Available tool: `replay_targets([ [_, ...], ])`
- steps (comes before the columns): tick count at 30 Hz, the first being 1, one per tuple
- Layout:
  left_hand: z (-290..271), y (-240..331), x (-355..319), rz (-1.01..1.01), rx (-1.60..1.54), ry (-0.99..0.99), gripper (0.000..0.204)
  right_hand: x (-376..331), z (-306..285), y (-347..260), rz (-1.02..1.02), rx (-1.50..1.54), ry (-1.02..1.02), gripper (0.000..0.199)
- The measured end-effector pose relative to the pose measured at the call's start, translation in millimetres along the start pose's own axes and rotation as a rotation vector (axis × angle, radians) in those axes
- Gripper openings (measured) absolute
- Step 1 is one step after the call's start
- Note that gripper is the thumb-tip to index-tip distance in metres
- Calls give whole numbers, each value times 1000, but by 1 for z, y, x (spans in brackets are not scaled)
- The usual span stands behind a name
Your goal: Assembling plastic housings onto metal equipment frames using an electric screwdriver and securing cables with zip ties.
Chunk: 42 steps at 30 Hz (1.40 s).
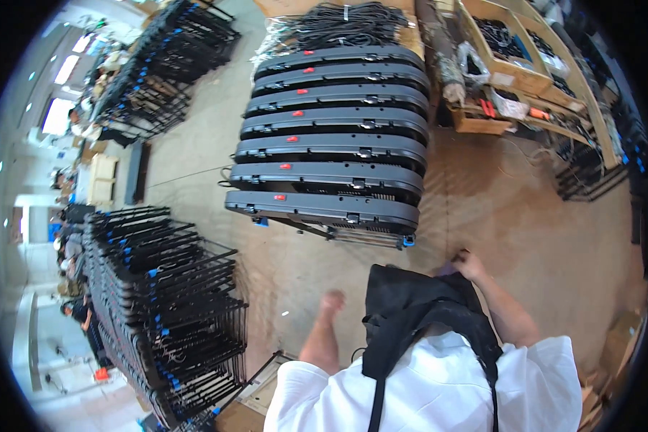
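My left hand [332,302] hangs in the air at my left side, blurred by motion, and its fingers cannot be made out. My right hand [469,266] is out at my right with curled fingers, and a small dark thing shows at the fingertips, too small to name. Between my arms a black apron or bag [417,309] with straps covers my white shirt. Ahead of both hands, and apart from them, stands a row of dark grey machine housings [324,207] with rounded ends, red switches and black latches, the nearest on a blue-footed rack [367,239].
Stacked black metal frames [187,288] stand at the left, with more frames [158,79] farther back. Bundled black cables [345,25] lie behind the housings. At the right is a wooden bin [529,79] of parts. Other people work at the far left.
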<state>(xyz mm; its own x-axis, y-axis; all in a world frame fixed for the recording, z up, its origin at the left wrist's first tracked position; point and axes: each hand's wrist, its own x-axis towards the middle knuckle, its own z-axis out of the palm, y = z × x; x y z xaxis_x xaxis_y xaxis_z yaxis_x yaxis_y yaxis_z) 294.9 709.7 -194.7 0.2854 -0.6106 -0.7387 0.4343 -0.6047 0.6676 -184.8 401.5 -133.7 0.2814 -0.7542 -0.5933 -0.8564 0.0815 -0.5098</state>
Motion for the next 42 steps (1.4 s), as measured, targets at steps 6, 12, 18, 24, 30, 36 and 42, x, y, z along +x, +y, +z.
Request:
replay_targets([
  [6,123,-98,-89,-631,99,137,19,-19,-16,150,438,56,-137,47],
  [12,179,-45,-32,29,1025,145,42,16,-93,164,329,78,-276,46],
  [18,337,56,64,158,622,100,40,45,-164,206,154,260,95,40],
  [24,416,93,127,196,822,-119,34,24,-183,249,384,195,174,39],
  [30,487,116,206,198,1277,-595,25,-25,-122,395,469,-68,-24,29],
  [36,518,190,263,-377,583,-250,22,-26,-190,325,790,351,-184,23],
  [42,671,286,341,-17,1129,-447,25,51,-312,309,763,540,249,31],
])
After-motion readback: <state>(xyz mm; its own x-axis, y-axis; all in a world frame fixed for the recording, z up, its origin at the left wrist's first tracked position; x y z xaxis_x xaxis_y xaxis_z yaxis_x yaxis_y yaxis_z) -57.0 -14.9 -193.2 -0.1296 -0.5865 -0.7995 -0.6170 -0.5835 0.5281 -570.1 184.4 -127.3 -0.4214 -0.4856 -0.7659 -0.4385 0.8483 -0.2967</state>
